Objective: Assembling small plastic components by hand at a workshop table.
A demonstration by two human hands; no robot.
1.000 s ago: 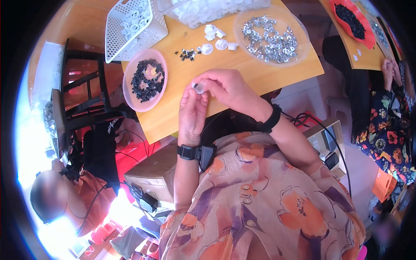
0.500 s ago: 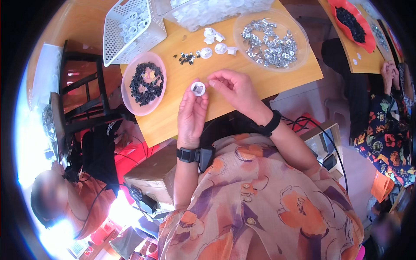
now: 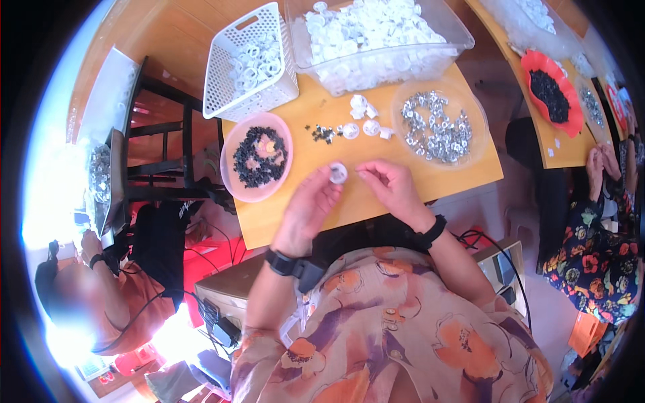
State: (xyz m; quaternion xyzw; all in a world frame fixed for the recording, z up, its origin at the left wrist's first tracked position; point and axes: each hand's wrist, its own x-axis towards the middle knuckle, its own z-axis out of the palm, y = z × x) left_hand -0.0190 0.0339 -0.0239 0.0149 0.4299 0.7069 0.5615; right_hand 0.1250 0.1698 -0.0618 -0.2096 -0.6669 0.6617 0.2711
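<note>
Head view: left of centre sat a pink bowl [image 3: 247, 193] of small black parts [image 3: 250, 173]. Mid-frame, the left hand [image 3: 313, 199] pinched a round white cap [image 3: 338, 173] by its edge, leaving its face uncovered, likely a good hold for fine fingerwork. Just beside it, the right hand's [image 3: 392, 187] fingertips stood narrow; whether they held anything, I couldn't tell.

A small, round white piece [image 3: 338, 173] with a greyish middle is pinched near its edge in the left grip [image 3: 312, 203]. Its round face turns up toward the camera, above the wooden surface [image 3: 460, 176].
</note>
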